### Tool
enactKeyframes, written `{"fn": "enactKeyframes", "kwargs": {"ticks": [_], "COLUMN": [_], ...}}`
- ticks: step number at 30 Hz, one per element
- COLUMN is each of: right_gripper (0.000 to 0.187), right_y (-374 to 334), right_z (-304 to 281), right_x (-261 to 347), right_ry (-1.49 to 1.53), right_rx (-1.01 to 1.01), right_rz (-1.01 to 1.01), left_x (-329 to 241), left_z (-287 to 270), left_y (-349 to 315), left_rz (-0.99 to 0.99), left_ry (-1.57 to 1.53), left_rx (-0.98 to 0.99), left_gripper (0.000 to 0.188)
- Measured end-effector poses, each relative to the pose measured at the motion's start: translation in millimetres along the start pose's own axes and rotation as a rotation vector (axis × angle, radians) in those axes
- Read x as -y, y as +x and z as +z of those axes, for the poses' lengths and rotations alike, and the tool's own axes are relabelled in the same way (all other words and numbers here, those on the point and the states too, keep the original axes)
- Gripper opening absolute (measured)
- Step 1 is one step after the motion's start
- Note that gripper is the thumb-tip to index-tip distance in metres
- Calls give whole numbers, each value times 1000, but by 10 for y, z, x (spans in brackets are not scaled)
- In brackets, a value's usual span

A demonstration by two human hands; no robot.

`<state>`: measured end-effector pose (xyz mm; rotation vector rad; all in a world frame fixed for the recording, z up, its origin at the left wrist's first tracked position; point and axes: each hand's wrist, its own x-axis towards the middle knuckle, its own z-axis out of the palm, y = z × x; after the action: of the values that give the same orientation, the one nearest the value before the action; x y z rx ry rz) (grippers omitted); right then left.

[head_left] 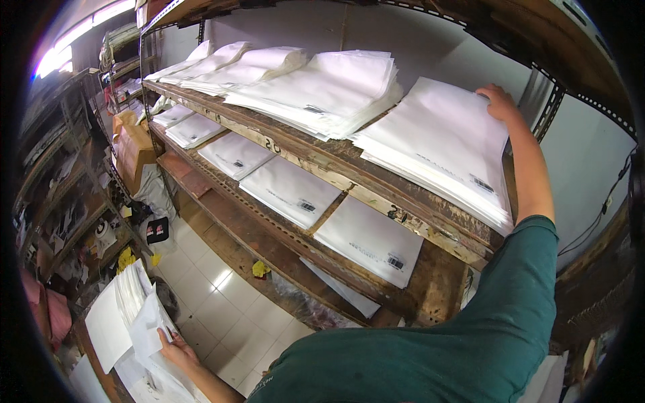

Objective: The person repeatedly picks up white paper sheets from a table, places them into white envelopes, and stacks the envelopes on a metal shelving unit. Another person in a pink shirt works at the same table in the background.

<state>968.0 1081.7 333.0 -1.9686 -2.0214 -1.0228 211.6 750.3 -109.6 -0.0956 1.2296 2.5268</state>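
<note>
My right arm (527, 161) reaches up to the top shelf. There my right hand (498, 104) curls its fingers over the far corner of a stack of white printed sheets (440, 134), flat and thin like large bags or paper. How many sheets it grips does not show. Low on the left, my left hand (177, 349) is closed on the edge of a white sheet (151, 329). That sheet leans against a thick bundle of white sheets (113, 316), whose edges fan apart at the top.
More white stacks (322, 87) lie along the top shelf (309, 151), some with curled far ends. Flatter white piles (289, 191) rest on the shelf below. A cardboard box (133, 144) stands by crowded metal racks (67, 174) at left. Cables (598, 215) hang on the right wall.
</note>
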Motion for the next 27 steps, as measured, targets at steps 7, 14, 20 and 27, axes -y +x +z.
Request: {"fn": "enactKeyframes", "kwargs": {"ticks": [7, 14, 20, 27], "right_gripper": [42, 42, 41, 51], "right_y": [238, -204, -380, -1185], "right_z": [-862, -2094, -2912, -2541], "right_x": [971, 3097, 4935, 6516], "right_ry": [169, 371, 533, 577], "right_rx": [216, 155, -141, 232], "right_rz": [-82, -723, -1263, -1579], "left_x": [-89, -285, -385, -500], "left_z": [435, 580, 776, 1179], "left_y": [-412, -497, -405, -294], "left_rz": [-139, -159, -394, -496], "left_ry": [3, -118, -343, -454], "left_rx": [129, 116, 192, 316], "left_gripper": [26, 18, 17, 23]}}
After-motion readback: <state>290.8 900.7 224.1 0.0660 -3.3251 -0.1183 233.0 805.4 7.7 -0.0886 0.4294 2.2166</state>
